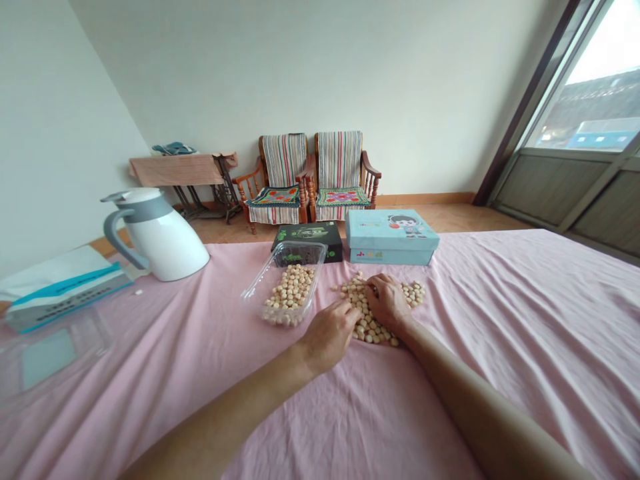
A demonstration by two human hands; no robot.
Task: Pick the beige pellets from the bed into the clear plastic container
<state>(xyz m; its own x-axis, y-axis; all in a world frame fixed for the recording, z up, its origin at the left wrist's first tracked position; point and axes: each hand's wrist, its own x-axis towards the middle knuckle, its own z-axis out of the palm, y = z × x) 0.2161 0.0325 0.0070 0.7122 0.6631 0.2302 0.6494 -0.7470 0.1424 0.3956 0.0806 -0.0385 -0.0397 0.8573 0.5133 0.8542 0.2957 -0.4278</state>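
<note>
Both forearms reach far; left hand (327,333) and right hand (387,301) rest loosely curled on loose seeds (370,320), gripping nothing certain. Seeds seem light, hard, rolling; scoop from beneath.

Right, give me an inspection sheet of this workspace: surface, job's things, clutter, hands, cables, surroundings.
Surface: pink cloth covering the table, wrinkled.
Job's things: loose pile of pale round pieces on the cloth; clear plastic tray to its left, partly filled with the same pieces.
Clutter: white jug, black box, light blue box, white and blue package at the left edge.
Hands: left hand at the pile's left edge; right hand resting on top of the pile; grip on any piece cannot be told.
Cables: nothing seen.
Surroundings: two wooden chairs with striped covers, side table, window at right.
</note>
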